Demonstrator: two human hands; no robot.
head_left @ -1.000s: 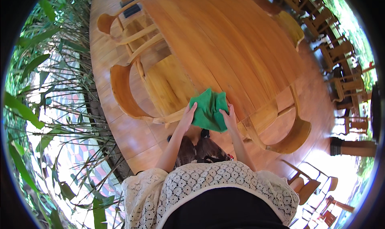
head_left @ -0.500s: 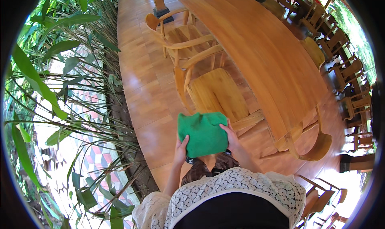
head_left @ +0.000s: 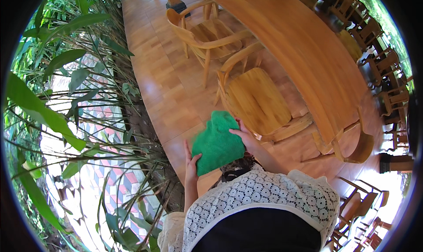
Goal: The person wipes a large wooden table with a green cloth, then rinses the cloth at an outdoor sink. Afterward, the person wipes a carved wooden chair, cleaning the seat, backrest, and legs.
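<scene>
Apparently to spread the green cloth, the partly open left hand and more closed right hand pinch its opposite edges.

Cloth: plain bright green. Near, lace top: cream-white, rows of round flower-like openwork; panel black. Right, table: orange-brown, long wood grain. Chair seat: honey-yellow, darker streaks. Floor: terracotta-tan, mixed-tone blocks. Left, paving: red, white, grey patchwork; leaves green.
</scene>
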